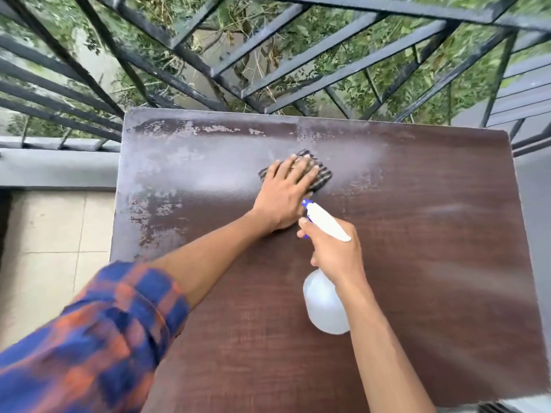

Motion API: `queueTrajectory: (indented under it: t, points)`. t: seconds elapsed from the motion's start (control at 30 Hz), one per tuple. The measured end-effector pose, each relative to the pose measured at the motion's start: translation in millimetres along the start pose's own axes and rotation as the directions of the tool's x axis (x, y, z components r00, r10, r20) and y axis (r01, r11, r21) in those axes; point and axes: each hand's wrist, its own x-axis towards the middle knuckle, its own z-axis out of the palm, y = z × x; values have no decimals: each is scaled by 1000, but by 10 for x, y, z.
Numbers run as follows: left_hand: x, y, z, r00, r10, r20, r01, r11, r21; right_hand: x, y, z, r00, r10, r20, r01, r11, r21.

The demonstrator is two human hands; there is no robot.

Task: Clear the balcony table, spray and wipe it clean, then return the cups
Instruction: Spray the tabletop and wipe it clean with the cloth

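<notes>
Black railing [268, 55] bars fence the far side of the balcony, with green foliage [372, 84] beyond them. Against the railing stands the brown surface [417, 263]. Its far left part carries a pale grey film with streaky patches, and its near and right parts look darker. No cups are in view.

The left hand [286, 192], reaching from a blue and orange checked sleeve [104, 323], lies flat with straight fingers on a dark striped cloth [323, 175], pressing it to the surface at mid-depth, a little toward the far edge. Just near and right of it, the right hand [334, 251] is curled round the neck of a white spray bottle [323, 302]. One finger seems to sit by the trigger. The bottle's long axis runs from near to far, leaning left, so its blue nozzle points at the back of the left hand and nearly touches it.

The greyest area lies left of and beyond the cloth, so the left hand is likely the one to cover it, sweeping leftward. Any fresh spray would probably need the nozzle turned clear of that hand first.
</notes>
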Motion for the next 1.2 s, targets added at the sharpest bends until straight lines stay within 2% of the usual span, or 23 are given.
queueTrajectory:
  t: [0.1, 0.17, 0.27, 0.37, 0.43, 0.57, 0.63, 0.7, 0.8, 0.93, 1.2]
  points:
    - [512, -70, -25, 984, 172, 47, -173, 984, 29, 143, -36, -67, 999, 11, -38, -12, 1000, -10]
    - [729, -166, -49, 982, 185, 46, -187, 981, 49, 225, -96, -53, 999, 7, -49, -7, 1000, -12]
    - [836, -413, -109, 999, 40, -17, -40, 999, 9, 276, -216, 8, 999, -1, -45, 1, 1000, 3]
    - [773, -890, -295, 974, -199, -107, 195, 980, -48, 268, -329, 126, 1000, -28, -5, 28, 999, 24]
    - [599, -1295, -454, 930, -347, -120, 341, 937, -69, 248, -377, 219, 998, -57, 24, 56, 998, 20]
    - [-140, -2111, -604, 822, -532, -205, 527, 846, -80, 156, -390, 386, 991, -89, 96, 88, 996, 14]
    - [-583, -2421, -645, 748, -614, -254, 604, 787, -125, 98, -391, 470, 985, -104, 136, 104, 995, 10]
    - [-919, -2557, -641, 702, -670, -243, 638, 742, -203, 47, -379, 541, 979, -118, 168, 122, 993, -8]
    - [-1186, -2380, -541, 668, -704, -240, 660, 710, -246, -24, -341, 593, 971, -139, 197, 146, 989, -24]
    - [-1591, -1819, -349, 644, -701, -306, 676, 709, -202, -146, -246, 566, 966, -148, 212, 161, 986, -46]
    - [-2975, -836, -128, 651, -692, -311, 685, 712, -150, -553, 80, 438, 930, -210, 303, 250, 963, -99]
